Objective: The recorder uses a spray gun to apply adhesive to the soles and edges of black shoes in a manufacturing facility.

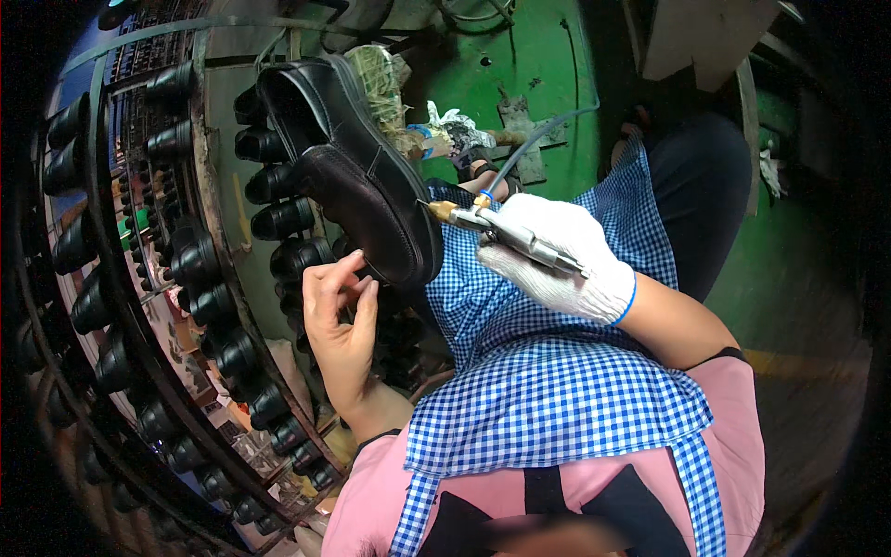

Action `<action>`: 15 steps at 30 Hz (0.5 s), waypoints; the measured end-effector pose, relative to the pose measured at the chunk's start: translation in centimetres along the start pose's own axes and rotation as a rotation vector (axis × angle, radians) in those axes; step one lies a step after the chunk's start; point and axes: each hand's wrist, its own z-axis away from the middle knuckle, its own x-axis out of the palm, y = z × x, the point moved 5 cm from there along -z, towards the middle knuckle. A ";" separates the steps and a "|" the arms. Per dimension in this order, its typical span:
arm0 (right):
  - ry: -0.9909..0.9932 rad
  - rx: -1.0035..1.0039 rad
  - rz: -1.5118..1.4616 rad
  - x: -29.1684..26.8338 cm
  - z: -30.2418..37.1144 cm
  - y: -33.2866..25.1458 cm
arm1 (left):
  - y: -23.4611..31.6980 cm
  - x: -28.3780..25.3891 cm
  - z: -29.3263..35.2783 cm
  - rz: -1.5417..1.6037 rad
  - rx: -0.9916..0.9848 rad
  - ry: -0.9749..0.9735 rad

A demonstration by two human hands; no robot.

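A large black leather shoe (367,186) stands at upper centre-left, its toe toward me and its opening at the far end. My left hand (339,311), bare, is at the near side of the toe. Its fingers are curled with a small gap between thumb and index finger, and the fingertips sit close to the shoe's edge; whether they touch it I cannot tell. In a white knitted glove, my right hand (566,251) grips a small metal spray gun (529,243). The gun's brass nozzle points left at the sole edge by the toe. A blue-grey hose (529,148) rises from it.
Metal racks (209,186) with rows of black shoes (283,220) fill the left side. Beyond the held-up shoe is a post wrapped in tape (376,88) with a metal cross-shaped foot (524,139) on the green floor (548,56). My checked apron (557,399) covers my lap.
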 end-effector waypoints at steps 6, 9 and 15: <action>-0.014 -0.009 0.030 -1.6 1.1 -0.2 | 2.8 0.7 -2.1 -0.202 0.221 -0.087; 0.013 -0.022 0.024 -2.4 1.4 -0.3 | 4.1 0.9 -3.4 -0.268 0.243 -0.146; 0.039 -0.021 0.059 -4.2 2.0 -0.2 | 8.6 2.3 -5.5 -0.614 0.639 -0.227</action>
